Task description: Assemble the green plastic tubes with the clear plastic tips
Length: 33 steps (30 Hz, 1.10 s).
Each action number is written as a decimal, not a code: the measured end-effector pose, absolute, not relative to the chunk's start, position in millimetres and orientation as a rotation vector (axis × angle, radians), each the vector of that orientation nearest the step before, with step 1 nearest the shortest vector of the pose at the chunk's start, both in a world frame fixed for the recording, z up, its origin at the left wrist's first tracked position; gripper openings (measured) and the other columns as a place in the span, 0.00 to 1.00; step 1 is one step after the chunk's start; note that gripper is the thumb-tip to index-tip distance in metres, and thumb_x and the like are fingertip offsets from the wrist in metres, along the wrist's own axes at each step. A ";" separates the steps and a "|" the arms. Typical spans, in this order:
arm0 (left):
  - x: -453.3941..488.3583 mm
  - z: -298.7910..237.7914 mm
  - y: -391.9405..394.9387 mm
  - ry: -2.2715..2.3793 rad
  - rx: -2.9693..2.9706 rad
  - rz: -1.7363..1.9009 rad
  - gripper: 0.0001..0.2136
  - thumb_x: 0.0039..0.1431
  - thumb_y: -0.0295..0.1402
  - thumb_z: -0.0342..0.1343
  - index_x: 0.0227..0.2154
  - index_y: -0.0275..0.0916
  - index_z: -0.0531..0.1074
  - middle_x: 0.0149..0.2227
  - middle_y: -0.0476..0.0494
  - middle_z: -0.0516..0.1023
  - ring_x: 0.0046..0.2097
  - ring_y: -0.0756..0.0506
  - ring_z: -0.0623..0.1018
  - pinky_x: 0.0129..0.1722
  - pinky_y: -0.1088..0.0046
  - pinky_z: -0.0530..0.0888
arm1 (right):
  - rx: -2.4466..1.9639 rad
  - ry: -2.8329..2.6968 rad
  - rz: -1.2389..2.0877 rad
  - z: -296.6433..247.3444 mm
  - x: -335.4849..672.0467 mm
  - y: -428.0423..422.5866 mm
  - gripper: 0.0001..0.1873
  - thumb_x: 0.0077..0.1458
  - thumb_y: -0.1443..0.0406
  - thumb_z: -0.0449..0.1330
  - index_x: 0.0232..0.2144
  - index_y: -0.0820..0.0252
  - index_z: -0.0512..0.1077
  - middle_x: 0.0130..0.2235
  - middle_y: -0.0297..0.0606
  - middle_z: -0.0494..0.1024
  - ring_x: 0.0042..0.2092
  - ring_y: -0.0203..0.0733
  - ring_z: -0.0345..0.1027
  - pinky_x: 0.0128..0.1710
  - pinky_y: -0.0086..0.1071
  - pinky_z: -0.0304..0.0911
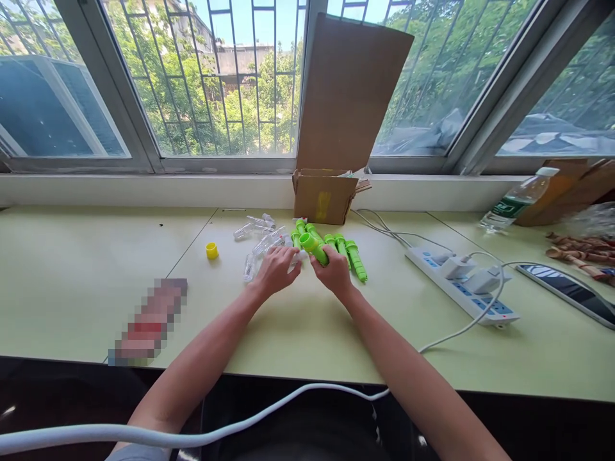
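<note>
My right hand is closed around a bright green plastic tube, tilted with its wide open end up and toward the left. My left hand is beside it, its thumb and fingers bent around a clear plastic piece that is mostly hidden. Several clear plastic tubes lie loosely behind and left of that hand. More green tubes with ridged bodies rest on the table just behind and right of my right hand. A small yellow cap sits apart on the left.
An open cardboard box stands at the back against the window sill. To the right are a white power strip with cables, a phone and a water bottle. A white cable crosses in front of my forearms.
</note>
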<state>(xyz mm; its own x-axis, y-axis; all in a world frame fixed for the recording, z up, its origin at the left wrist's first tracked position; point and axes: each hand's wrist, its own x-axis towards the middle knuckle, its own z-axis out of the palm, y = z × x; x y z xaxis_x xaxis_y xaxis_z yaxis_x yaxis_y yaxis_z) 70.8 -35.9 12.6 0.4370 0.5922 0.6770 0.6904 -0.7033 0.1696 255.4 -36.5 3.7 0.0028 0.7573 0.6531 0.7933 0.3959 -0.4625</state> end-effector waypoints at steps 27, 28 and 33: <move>61.1 17.9 -36.0 -1.347 -2.312 -1.890 0.11 0.61 0.34 0.48 0.26 0.40 0.71 0.28 0.48 0.78 0.25 0.52 0.72 0.27 0.76 0.68 | -1.513 -1.906 -0.467 -5.9 270.3 -28.0 0.09 0.56 0.63 0.54 0.31 0.57 0.74 0.30 0.42 0.77 0.32 0.44 0.64 0.27 0.32 0.43; 61.0 17.5 -35.6 -1.355 -2.310 -1.888 0.11 0.61 0.34 0.48 0.27 0.40 0.71 0.28 0.48 0.78 0.25 0.52 0.72 0.27 0.76 0.68 | -1.514 -1.916 -0.465 -5.4 270.2 -28.4 0.09 0.56 0.63 0.54 0.32 0.57 0.74 0.31 0.42 0.77 0.32 0.44 0.64 0.27 0.32 0.43; 60.2 17.0 -34.3 -1.406 -2.302 -1.847 0.10 0.60 0.35 0.48 0.28 0.39 0.72 0.23 0.50 0.75 0.23 0.52 0.70 0.26 0.77 0.66 | -1.591 -1.988 -0.454 -3.4 269.9 -30.2 0.11 0.57 0.62 0.53 0.34 0.57 0.74 0.32 0.42 0.77 0.32 0.44 0.64 0.28 0.32 0.43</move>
